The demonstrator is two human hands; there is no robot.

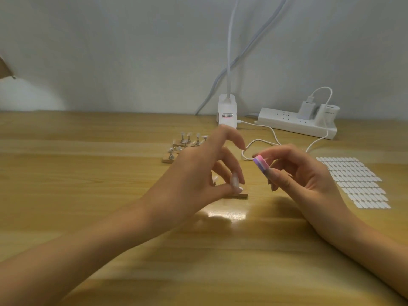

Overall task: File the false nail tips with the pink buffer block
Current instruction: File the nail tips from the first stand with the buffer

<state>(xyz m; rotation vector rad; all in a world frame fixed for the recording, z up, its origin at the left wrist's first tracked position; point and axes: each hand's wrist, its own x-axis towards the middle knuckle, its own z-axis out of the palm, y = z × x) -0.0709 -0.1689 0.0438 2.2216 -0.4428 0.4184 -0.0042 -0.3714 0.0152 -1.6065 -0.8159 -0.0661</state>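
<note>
Pink-and-lilac foam shows between the fingers of the right hand. The pink buffer block is pinched there, raised off the counter and just beside the left hand. That hand curls its thumb and fingertips down onto the near wooden stand and grips it, with one clear false nail tip peeping through. More tips on stands wait behind, near a white cable. To my eye the filing stroke is about to start. It would go best with the stand pressed flat and the block brought in at a shallow tilt to the tip's edge. Light, short strokes one way should stop the tip popping off its holder.
</note>
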